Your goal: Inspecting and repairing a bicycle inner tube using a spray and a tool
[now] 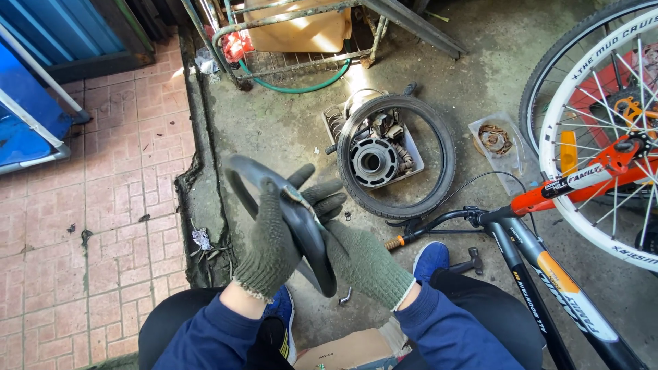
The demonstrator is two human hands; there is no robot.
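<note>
Soft, even daylight with faint shadows; glare on the metal pot [361,96]; sharp throughout, with slight wide-angle bending at the edges.

The ground is rough grey concrete floor [288,130], stained and scattered with grit. To the left it meets a strip of reddish-pink paving tiles [89,205] along a cracked, crumbling edge where dirt and small debris have gathered. In the upper left corner stands a blue corrugated metal wall [55,27] with a blue panel framed in pale metal bars below it. At the top, a rusty metal rack [301,41] stands on the concrete, with a green hose [301,85] curling beneath it. Daylight falls evenly over the scene, with one bright glare patch on the concrete just below the rack.
</note>
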